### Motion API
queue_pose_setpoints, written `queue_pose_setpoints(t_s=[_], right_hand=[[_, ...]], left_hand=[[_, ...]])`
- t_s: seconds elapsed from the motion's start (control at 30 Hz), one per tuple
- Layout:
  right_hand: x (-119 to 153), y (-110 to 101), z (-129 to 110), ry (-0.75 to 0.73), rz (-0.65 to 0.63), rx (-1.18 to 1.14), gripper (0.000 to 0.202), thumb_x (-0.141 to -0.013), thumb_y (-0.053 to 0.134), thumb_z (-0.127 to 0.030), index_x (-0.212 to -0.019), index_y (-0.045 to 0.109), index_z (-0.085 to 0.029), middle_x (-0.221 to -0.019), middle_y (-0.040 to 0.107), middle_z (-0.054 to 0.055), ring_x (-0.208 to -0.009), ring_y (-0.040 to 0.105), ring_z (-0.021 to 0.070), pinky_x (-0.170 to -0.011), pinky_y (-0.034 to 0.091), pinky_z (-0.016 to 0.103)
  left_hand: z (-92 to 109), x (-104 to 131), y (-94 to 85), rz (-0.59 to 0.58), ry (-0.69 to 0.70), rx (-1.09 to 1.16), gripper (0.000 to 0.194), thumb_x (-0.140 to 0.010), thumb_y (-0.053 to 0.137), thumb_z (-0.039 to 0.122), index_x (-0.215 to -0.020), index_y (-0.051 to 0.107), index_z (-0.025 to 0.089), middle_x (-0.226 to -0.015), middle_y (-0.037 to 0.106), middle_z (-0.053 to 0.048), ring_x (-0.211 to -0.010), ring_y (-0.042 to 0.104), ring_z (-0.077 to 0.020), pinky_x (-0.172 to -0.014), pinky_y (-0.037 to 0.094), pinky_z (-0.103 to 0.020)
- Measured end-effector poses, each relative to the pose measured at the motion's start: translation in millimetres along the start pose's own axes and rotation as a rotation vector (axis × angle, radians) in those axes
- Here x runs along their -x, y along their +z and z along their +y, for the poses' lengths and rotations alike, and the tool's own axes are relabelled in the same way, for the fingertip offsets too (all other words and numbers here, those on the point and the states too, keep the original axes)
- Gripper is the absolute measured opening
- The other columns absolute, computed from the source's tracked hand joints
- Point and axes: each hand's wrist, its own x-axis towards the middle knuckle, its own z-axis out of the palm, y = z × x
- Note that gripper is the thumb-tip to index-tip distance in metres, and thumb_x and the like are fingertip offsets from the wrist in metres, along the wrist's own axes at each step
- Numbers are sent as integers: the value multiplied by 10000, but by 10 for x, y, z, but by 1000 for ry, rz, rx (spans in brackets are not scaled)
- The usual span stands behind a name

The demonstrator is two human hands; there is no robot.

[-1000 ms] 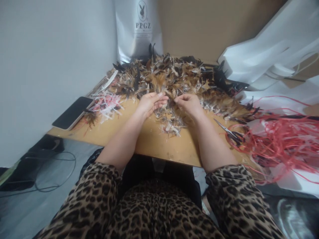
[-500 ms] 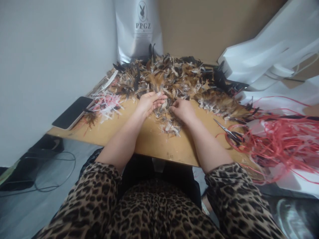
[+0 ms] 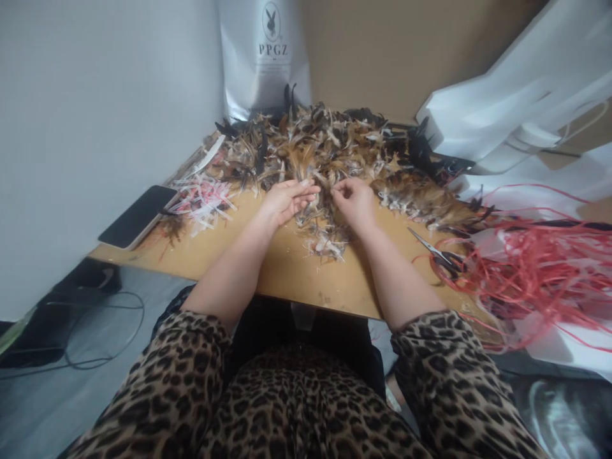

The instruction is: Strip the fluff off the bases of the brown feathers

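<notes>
My left hand [image 3: 287, 199] is at the near side of a big pile of brown and black feathers [image 3: 329, 137]. Its thumb and index finger pinch the base of a tan feather tuft [image 3: 299, 159] that fans upward, and the other fingers are curled. Close by on the right, my right hand [image 3: 354, 201] is closed, thumb against fingertips; whatever lies between them is too small to make out. Below and between both hands, a small heap of feather scraps [image 3: 326, 245] rests on the wooden board [image 3: 296, 274].
A phone [image 3: 138, 217] and pink and white strips [image 3: 205, 199] lie at the left. Scissors [image 3: 435, 250], a row of brown feathers [image 3: 425, 201] and tangled red strings [image 3: 549, 274] are at the right. A silver bag [image 3: 265, 70] stands behind the pile.
My right hand has moved slightly up and away from the scraps, with its fingers now higher. My left hand has stayed nearly in place with the tuft.
</notes>
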Motion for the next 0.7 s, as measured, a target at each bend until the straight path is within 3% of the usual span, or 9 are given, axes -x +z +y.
queue_pose_setpoints(t_s=[0.13,0.33,0.5,0.7], right_hand=[[17,-77,-73,-201,103,1,128,-814,509,-238,-742,597,-180,-758,573,38,-708,517,152,-693,427,285],[73,-116,-112,-352,25,97,211,-896,434,-285,-881,624,-195,-891,591,77,-825,549,179,-758,441,312],[93,-122,-140,-432,-52,155,252,-921,402,-311,-932,628,-200,-921,608,91,-886,563,190,-778,446,313],[92,-99,-132,-472,-53,153,263,-936,375,-309,-934,613,-196,-945,621,93,-912,573,181,-798,449,293]], left_hand=[[48,23,-9,-33,-99,96,58,-838,596,118,-866,639,91,-775,723,-78,-557,651,-80,-453,462,-121],[129,85,-10,-60,-235,216,149,-889,538,168,-956,669,145,-793,723,-53,-548,632,-51,-453,442,-93],[134,86,-42,-94,-247,186,212,-898,518,165,-1047,669,159,-811,729,-61,-565,641,-57,-470,448,-99],[73,44,-84,-192,-186,83,159,-883,531,136,-967,661,100,-789,725,-96,-572,655,-81,-500,479,-133]])
